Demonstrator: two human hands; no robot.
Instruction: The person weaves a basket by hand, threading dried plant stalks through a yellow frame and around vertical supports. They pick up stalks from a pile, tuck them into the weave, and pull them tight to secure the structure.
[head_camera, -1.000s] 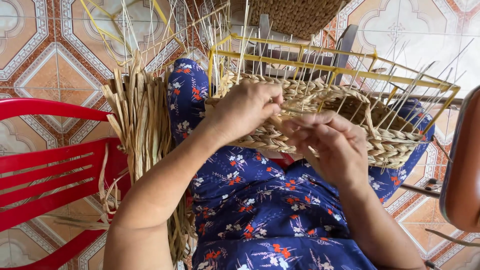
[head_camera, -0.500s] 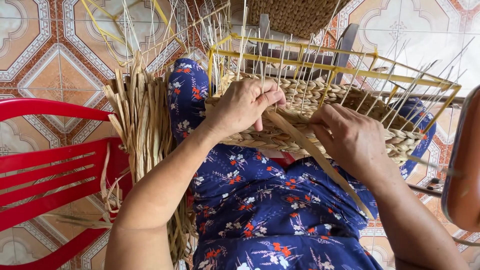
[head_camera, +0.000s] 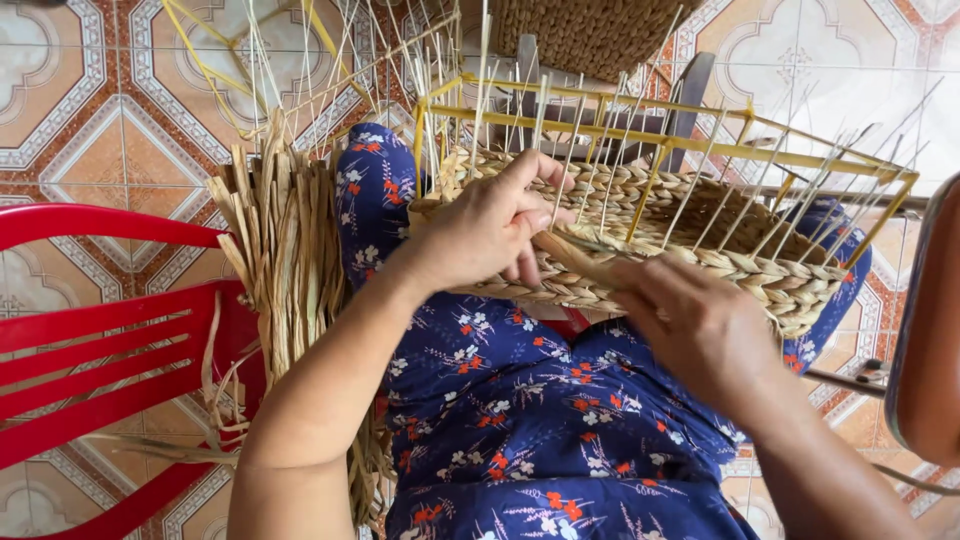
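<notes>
A half-woven basket (head_camera: 700, 235) of pale dried straw lies on my lap, built on a yellow wire frame (head_camera: 690, 140) with thin upright wires. My left hand (head_camera: 490, 225) presses on the basket's woven side near its left corner, fingers spread over the braid. My right hand (head_camera: 700, 320) is closed on a flat straw strand (head_camera: 575, 255) that runs from the weave toward me, just below the basket's front edge. My lap is covered by blue floral cloth (head_camera: 520, 400).
A bundle of loose dried straw strands (head_camera: 290, 260) hangs beside my left leg. A red plastic chair (head_camera: 90, 340) stands at the left. Another wire frame (head_camera: 300, 60) and a finished woven basket (head_camera: 590, 30) sit on the patterned tile floor beyond.
My right hand has drawn the straw strand out and down toward me, away from the weave. My left hand stays on the basket, its fingers shifted slightly along the braid.
</notes>
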